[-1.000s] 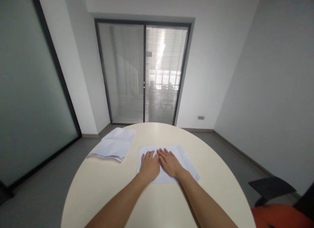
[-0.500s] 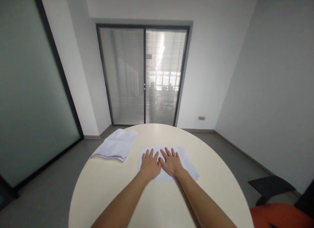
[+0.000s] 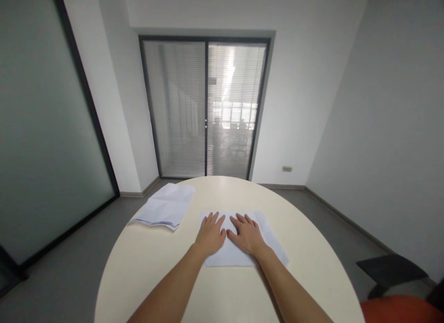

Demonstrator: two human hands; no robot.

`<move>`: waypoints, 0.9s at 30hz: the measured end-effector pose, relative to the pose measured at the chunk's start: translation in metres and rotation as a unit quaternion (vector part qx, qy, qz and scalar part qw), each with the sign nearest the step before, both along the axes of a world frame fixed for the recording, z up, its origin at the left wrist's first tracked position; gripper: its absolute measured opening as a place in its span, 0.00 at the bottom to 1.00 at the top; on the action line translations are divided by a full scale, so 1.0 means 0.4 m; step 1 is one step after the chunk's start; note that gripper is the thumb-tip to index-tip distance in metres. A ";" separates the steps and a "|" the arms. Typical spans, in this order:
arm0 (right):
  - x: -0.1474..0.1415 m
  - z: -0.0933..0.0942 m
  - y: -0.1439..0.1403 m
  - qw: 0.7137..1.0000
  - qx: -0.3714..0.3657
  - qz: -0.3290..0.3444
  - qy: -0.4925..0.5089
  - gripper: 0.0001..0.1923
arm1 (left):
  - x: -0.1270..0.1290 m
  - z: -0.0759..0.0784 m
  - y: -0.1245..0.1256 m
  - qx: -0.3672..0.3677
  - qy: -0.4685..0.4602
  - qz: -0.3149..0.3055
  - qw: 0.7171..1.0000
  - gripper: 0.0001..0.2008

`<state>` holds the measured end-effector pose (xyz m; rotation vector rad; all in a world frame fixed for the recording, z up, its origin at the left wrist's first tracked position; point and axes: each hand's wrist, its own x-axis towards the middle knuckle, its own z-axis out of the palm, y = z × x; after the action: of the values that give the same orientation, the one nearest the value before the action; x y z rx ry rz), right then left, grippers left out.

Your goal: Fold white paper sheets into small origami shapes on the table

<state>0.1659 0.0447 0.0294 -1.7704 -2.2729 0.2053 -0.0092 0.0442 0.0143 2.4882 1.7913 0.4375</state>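
Note:
A sheet of white paper (image 3: 231, 257) lies flat on the round cream table (image 3: 225, 295), under both hands. My left hand (image 3: 211, 233) rests palm down on its left part, fingers pointing away from me and spread a little. Over the right part lies my right hand (image 3: 247, 233), also palm down, its fingers apart and slightly bent. The two thumbs point toward each other, almost touching. Neither hand grips anything; the paper beneath the palms is hidden.
Several creased white sheets (image 3: 166, 207) lie stacked at the table's far left edge. A chair with a black armrest (image 3: 391, 270) and a red seat (image 3: 402, 309) stands at the lower right. Beyond the table is a glass door (image 3: 206, 110) with blinds.
The paper has shifted slightly toward me and to the right, with both hands on it. My fingers have drawn back a little, and the thumbs have parted slightly.

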 end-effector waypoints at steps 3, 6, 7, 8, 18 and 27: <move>0.005 -0.008 0.012 1.000 0.005 0.005 0.011 0.32 | -0.005 -0.009 0.005 -0.016 0.007 -0.013 1.000 0.28; 0.011 -0.020 0.028 1.000 -0.003 0.001 0.009 0.33 | -0.007 -0.011 0.009 -0.018 0.004 -0.015 1.000 0.28; 0.015 -0.023 0.034 1.000 -0.009 -0.007 0.005 0.35 | -0.007 -0.012 0.010 -0.017 0.001 -0.013 1.000 0.29; 0.019 -0.026 0.039 1.000 -0.015 -0.019 0.001 0.36 | -0.007 -0.013 0.011 -0.017 0.000 -0.009 1.000 0.29; 0.070 -0.036 0.079 0.986 -0.026 -0.165 -0.018 0.37 | -0.007 -0.027 0.023 -0.010 0.005 0.000 1.000 0.29; -0.008 -0.015 0.043 0.997 0.014 0.046 0.052 0.31 | -0.008 -0.036 0.035 0.005 0.009 -0.004 1.000 0.26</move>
<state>0.1628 0.0619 0.0235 -1.6041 -2.2732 0.2746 -0.0126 0.0582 -0.0002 2.5124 1.7894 0.4248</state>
